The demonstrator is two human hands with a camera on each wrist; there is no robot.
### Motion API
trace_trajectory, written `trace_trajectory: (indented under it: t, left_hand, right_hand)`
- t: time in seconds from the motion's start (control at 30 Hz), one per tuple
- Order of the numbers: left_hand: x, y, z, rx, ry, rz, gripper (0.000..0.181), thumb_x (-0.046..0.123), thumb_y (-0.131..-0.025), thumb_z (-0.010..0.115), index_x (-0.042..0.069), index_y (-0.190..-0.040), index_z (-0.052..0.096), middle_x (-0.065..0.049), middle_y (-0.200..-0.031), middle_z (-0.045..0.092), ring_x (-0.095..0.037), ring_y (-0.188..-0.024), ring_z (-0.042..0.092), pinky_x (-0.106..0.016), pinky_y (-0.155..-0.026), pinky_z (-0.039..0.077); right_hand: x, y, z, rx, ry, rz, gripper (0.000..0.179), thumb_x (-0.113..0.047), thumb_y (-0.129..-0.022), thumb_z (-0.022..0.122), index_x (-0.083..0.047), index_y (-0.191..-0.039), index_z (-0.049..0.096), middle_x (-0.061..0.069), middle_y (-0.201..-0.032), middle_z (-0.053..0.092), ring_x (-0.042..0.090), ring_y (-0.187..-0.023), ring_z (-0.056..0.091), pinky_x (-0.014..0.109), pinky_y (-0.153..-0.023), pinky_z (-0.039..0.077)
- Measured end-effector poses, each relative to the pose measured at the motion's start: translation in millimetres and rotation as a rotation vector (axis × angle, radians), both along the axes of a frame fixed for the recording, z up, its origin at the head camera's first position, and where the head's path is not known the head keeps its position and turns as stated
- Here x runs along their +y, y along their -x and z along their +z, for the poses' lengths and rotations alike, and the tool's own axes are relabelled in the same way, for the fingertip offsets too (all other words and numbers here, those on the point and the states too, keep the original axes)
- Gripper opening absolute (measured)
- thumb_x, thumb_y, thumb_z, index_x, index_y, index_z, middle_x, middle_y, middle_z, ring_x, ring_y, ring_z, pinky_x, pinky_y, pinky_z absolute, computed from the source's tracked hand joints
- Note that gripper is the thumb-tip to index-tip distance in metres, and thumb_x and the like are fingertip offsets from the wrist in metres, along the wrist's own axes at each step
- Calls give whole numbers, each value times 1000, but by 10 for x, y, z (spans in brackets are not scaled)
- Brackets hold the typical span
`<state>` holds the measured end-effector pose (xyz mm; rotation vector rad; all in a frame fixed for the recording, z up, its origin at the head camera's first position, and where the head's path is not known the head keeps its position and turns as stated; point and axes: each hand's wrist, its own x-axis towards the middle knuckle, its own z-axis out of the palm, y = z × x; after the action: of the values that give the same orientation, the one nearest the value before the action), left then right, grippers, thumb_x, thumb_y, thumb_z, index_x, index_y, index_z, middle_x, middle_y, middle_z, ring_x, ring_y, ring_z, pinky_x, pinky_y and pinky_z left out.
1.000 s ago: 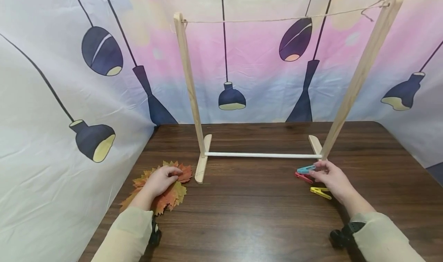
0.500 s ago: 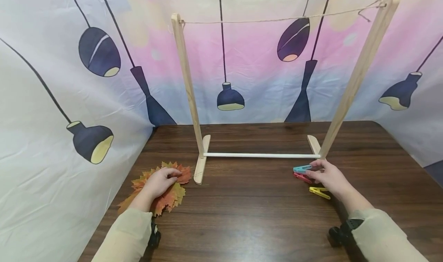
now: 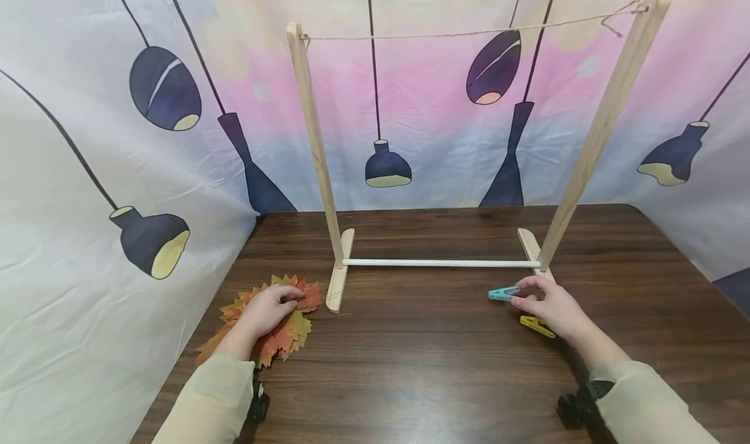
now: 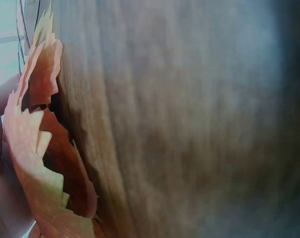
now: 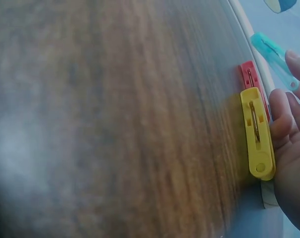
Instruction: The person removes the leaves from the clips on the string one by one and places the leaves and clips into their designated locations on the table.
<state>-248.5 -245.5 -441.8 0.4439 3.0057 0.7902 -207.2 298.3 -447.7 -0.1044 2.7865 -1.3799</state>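
Observation:
A light-blue clothespin [image 3: 502,293] sticks out from between the thumb and fingertips of my right hand [image 3: 553,306], which pinches it near the right foot of a wooden stand. Beside that hand lies a yellow clothespin [image 3: 536,327] on the table. A red clothespin [image 5: 249,74] shows behind the yellow one in the right wrist view; in the head view the hand hides it. On the left, my left hand [image 3: 268,312] rests over a pile of orange and yellow maple leaves [image 3: 275,346]. Their jagged edges [image 4: 31,153] curl up beside the hand in the left wrist view.
The stand has two wooden posts [image 3: 316,144], a white crossbar [image 3: 439,263] and a string [image 3: 433,36] tied between the post tops. It stands on a dark wooden table [image 3: 404,366]. A cloth backdrop [image 3: 439,118] with printed lamps hangs behind.
My right hand has shifted slightly left with the blue clothespin, and the red clothespin has gone out of sight in the head view. The left hand stays on the leaves.

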Motion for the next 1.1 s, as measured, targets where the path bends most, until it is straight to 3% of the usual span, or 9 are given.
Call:
trace_trajectory:
  t: [0.33,0.5,0.67,1.1]
  left_hand:
    - [-5,2,22,19,-35,26,20,12,-91,60,9,-108,69,-14,-110,64,-35,-104,57,-54,-88,42]
    - [18,10,83,25,-79,29,20,13,-92,60,7,-109,68,-12,-107,64,-32,-101,58,-52,-86,43]
    - [53,27,144,37,-57,12,22,14,-92,60,6,-111,66,-11,-104,63,-29,-95,58,-49,-83,45]
    - [61,40,166,-5,-95,25,26,15,-93,58,6,-117,64,-7,-96,63,-24,-86,56,-44,-77,45]
  right_hand:
    - [-54,-27,25,23,-76,21,51,-40,-82,71,-3,-115,55,8,-95,58,21,-83,52,31,-67,43]
    - [-53,-27,-16,131,-136,90,39,-30,-80,76,-4,-105,62,6,-93,55,20,-81,50,31,-67,42]
    - [-82,-54,-49,216,-188,130,32,-25,-76,79,-7,-99,66,6,-97,55,19,-84,50,32,-69,44]
    - [-76,-63,-79,187,-292,163,30,-27,-72,81,-12,-92,65,5,-101,52,23,-92,53,42,-79,44]
